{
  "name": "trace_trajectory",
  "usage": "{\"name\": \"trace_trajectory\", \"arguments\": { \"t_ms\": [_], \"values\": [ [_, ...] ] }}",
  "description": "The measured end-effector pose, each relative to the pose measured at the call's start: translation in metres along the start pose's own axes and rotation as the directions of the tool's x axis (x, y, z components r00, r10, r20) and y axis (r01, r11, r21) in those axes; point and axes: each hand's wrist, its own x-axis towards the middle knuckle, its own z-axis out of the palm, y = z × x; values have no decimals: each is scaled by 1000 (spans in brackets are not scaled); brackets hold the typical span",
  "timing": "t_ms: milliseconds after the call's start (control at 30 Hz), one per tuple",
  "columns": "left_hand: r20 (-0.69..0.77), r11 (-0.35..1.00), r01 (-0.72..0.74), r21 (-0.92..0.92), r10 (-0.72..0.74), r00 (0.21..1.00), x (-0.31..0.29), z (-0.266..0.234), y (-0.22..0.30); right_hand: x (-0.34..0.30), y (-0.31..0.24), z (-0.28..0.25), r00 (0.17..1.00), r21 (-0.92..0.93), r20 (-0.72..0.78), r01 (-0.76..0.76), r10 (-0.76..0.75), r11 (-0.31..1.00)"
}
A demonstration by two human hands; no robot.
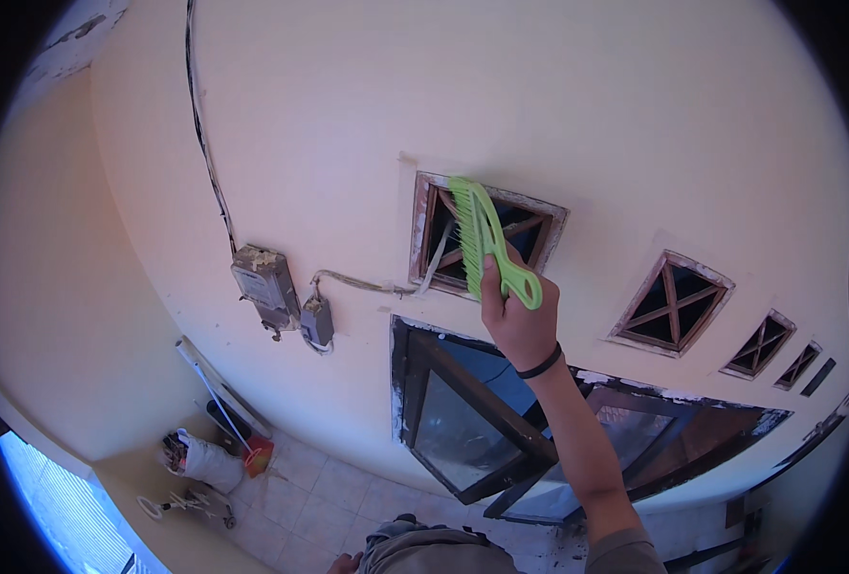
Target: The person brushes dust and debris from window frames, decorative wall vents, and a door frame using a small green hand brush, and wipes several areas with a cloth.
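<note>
One green brush [483, 225] — four cross-barred vents [672, 303], two grey wall boxes [265, 283] — and one sack [216, 462].

No txt, nos. or signs legible at this house wall [338, 124]; face of the meter [264, 284] too small & blurred to read.
</note>
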Motion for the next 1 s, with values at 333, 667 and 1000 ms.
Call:
{"name": "trace_trajectory", "arguments": {
  "t_ms": [333,667,1000],
  "values": [
    [-81,995,-73,-62,68,994,0,-5,39,-31,43,22,915,-174,397,155,-74,973],
    [-86,994,-8,-105,-1,996,-11,24,-9,-28,22,19,895,-101,411,232,-172,967],
    [-76,997,40,-71,-46,996,-12,18,-10,-7,-23,5,894,-67,412,220,-174,973]
  ]
}}
